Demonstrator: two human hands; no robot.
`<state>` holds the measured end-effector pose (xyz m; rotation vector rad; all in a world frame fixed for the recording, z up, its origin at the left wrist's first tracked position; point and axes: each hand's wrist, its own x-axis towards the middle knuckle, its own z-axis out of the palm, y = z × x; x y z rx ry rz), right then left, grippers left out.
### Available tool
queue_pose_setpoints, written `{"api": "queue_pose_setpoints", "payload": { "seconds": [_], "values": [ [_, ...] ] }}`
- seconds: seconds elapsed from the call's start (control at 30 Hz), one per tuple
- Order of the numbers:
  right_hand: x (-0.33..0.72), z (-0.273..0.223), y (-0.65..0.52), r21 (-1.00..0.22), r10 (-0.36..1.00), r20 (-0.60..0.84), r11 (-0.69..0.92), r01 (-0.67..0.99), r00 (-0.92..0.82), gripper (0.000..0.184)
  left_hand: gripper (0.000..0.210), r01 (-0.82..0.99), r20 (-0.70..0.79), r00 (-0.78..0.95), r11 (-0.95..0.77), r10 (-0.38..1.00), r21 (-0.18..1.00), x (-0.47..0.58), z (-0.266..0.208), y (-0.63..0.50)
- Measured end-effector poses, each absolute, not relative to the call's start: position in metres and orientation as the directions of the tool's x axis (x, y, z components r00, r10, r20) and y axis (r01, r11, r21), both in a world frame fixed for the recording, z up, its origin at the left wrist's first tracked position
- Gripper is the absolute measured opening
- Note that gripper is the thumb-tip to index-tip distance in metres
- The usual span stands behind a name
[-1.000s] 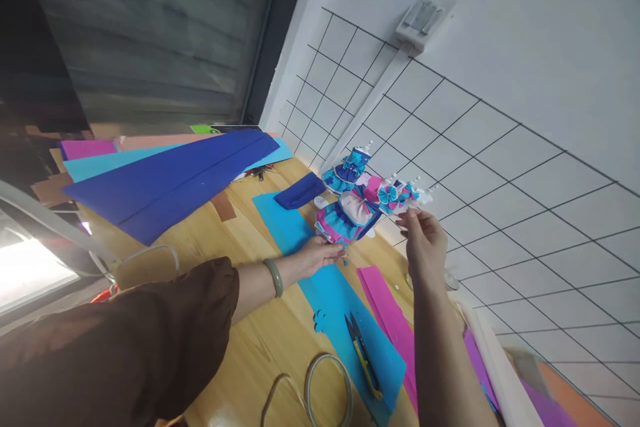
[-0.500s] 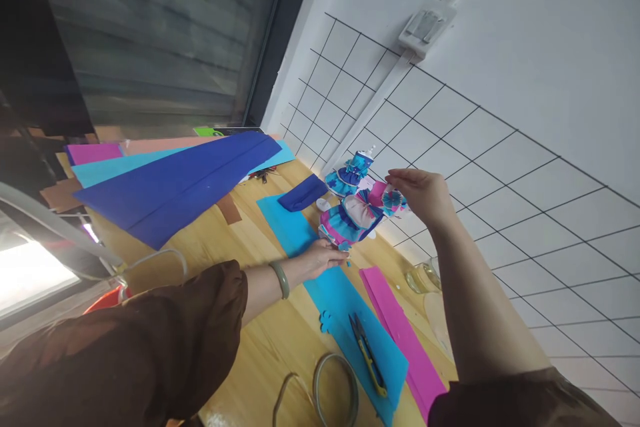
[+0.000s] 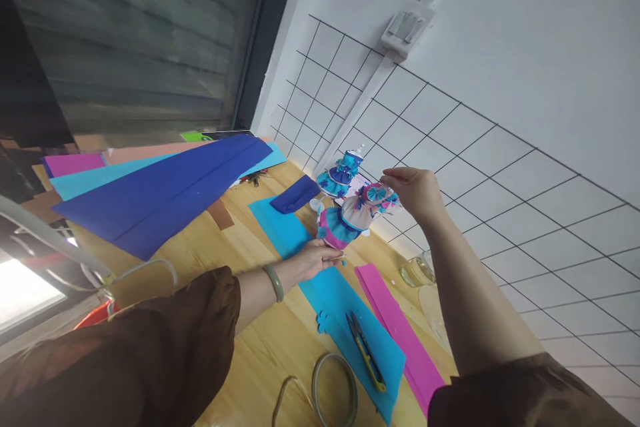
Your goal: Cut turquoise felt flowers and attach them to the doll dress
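My left hand (image 3: 316, 259) is closed around the lower end of a small dress form in a crepe-paper dress (image 3: 340, 228), holding it tilted above the table. Its dress has pink, turquoise and pale layers, with a turquoise rosette on the bodice. My right hand (image 3: 415, 190) is raised at the upper end, thumb and fingers pinched together beside the bodice. What lies between those fingertips, if anything, is too small to make out. Behind stands a second dress form in a blue and turquoise paper dress (image 3: 341, 173).
On the wooden table (image 3: 260, 333) lie a turquoise paper strip (image 3: 300, 247), a pink strip (image 3: 400, 340), thread snips (image 3: 367, 353), a paper flower (image 3: 323, 321) and a tape roll (image 3: 336, 390). Blue sheets (image 3: 165, 193) are at left, a glass jar (image 3: 416, 270) at right, a wire grid (image 3: 450, 120) behind.
The held dress form has turned, so the rosette on its bodice now faces me more and the pale layer shows differently. Both hands stay near its two ends. The view has shifted slightly.
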<state>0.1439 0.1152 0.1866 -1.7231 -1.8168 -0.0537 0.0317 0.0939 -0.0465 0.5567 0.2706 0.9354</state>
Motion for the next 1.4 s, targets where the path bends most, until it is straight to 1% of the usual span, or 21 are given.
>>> {"api": "queue_pose_setpoints", "payload": {
  "seconds": [0.07, 0.17, 0.27, 0.37, 0.47, 0.57, 0.67, 0.77, 0.87, 0.97, 1.03, 1.1, 1.17, 1.23, 1.3, 1.4],
  "values": [
    [0.144, 0.186, 0.116, -0.365, 0.882, 0.470, 0.149, 0.919, 0.044, 0.031, 0.027, -0.689, 0.017, 0.575, 0.472, 0.818, 0.550, 0.032, -0.047, 0.095],
    [0.146, 0.184, 0.118, -0.329, 0.868, 0.496, 0.176, 0.928, 0.011, 0.030, 0.026, -0.710, -0.016, 0.563, 0.494, 0.826, 0.502, 0.031, -0.045, 0.096],
    [0.147, 0.180, 0.120, -0.308, 0.857, 0.515, 0.213, 0.927, -0.026, 0.029, 0.018, -0.724, -0.065, 0.556, 0.521, 0.829, 0.452, 0.030, -0.043, 0.097],
    [0.148, 0.178, 0.121, -0.316, 0.851, 0.523, 0.245, 0.917, -0.047, 0.029, 0.010, -0.720, -0.097, 0.562, 0.543, 0.822, 0.433, 0.028, -0.042, 0.098],
    [0.148, 0.175, 0.119, -0.328, 0.840, 0.539, 0.279, 0.903, -0.063, 0.031, 0.013, -0.717, -0.117, 0.563, 0.554, 0.818, 0.423, 0.029, -0.043, 0.100],
    [0.148, 0.170, 0.114, -0.372, 0.819, 0.571, 0.325, 0.869, -0.061, 0.034, 0.015, -0.715, -0.123, 0.567, 0.560, 0.815, 0.418, 0.031, -0.047, 0.102],
    [0.147, 0.161, 0.102, -0.430, 0.755, 0.655, 0.381, 0.819, -0.008, 0.035, 0.016, -0.712, -0.128, 0.571, 0.567, 0.811, 0.415, 0.032, -0.049, 0.103],
    [0.146, 0.149, 0.080, -0.478, 0.670, 0.737, 0.420, 0.771, 0.092, 0.033, 0.015, -0.713, -0.134, 0.569, 0.567, 0.812, 0.413, 0.030, -0.047, 0.102],
    [0.147, 0.131, 0.051, -0.540, 0.643, 0.744, 0.418, 0.731, 0.182, 0.030, 0.015, -0.709, -0.139, 0.571, 0.571, 0.809, 0.415, 0.028, -0.043, 0.100],
    [0.157, 0.105, 0.022, -0.636, 0.701, 0.665, 0.351, 0.687, 0.257, 0.029, 0.016, -0.704, -0.151, 0.568, 0.572, 0.809, 0.421, 0.027, -0.041, 0.100],
    [0.168, 0.083, 0.006, -0.706, 0.785, 0.547, 0.246, 0.664, 0.291, 0.029, 0.014, -0.702, -0.155, 0.566, 0.572, 0.810, 0.425, 0.028, -0.041, 0.100],
    [0.181, 0.060, -0.009, -0.730, 0.865, 0.412, 0.126, 0.672, 0.286, 0.031, 0.013, -0.700, -0.154, 0.567, 0.572, 0.809, 0.428, 0.028, -0.041, 0.101],
    [0.192, 0.039, -0.023, -0.702, 0.921, 0.303, 0.044, 0.711, 0.243, 0.033, 0.014, -0.698, -0.146, 0.569, 0.570, 0.809, 0.433, 0.029, -0.043, 0.101],
    [0.197, 0.023, -0.035, -0.651, 0.957, 0.218, -0.003, 0.759, 0.191, 0.029, 0.016, -0.693, -0.138, 0.575, 0.570, 0.806, 0.441, 0.028, -0.044, 0.100],
    [0.196, 0.014, -0.047, -0.595, 0.982, 0.138, -0.020, 0.803, 0.127, 0.025, 0.017, -0.680, -0.131, 0.589, 0.577, 0.797, 0.454, 0.027, -0.044, 0.099],
    [0.188, 0.012, -0.059, -0.550, 0.995, 0.069, -0.022, 0.835, 0.072, 0.020, 0.020, -0.627, -0.126, 0.627, 0.595, 0.768, 0.502, 0.026, -0.045, 0.097]
  ]
}}
